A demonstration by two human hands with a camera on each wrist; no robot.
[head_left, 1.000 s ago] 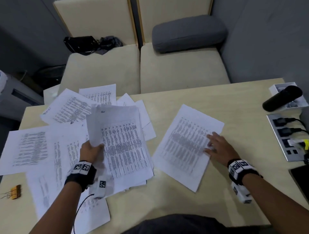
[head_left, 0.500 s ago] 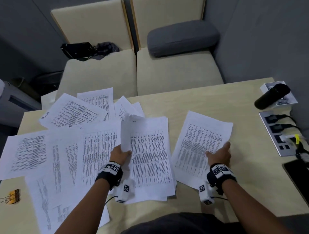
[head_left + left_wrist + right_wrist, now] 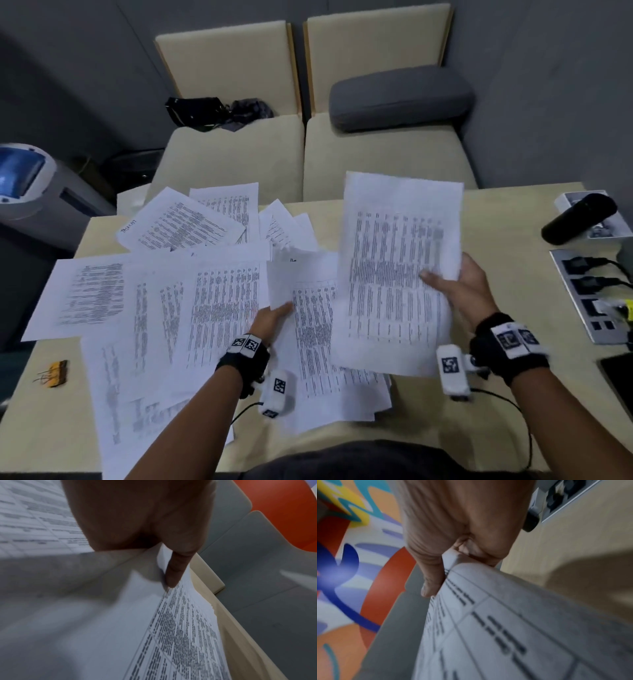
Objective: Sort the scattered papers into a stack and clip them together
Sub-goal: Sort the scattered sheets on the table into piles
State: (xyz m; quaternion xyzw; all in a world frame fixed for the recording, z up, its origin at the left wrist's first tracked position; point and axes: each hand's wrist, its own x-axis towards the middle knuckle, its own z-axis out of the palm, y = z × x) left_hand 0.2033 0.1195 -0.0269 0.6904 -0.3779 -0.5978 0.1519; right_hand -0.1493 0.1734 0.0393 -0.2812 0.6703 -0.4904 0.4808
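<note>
- Dim, even indoor light; soft shadows.
- Head view bends at the edges.
- Both wrist views are smeared by motion blur, the near paper unfocused.

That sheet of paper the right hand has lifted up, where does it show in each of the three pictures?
Head view: the lifted sheet stands right of centre, the right hand pinching its right edge.
Left wrist view: not clearly in it; the papers there are the pile under the left hand.
Right wrist view: it fills the lower right, curling away from the thumb.
Shared landmark: the grey power strip on the table, also at the right wrist view's top right.
</note>
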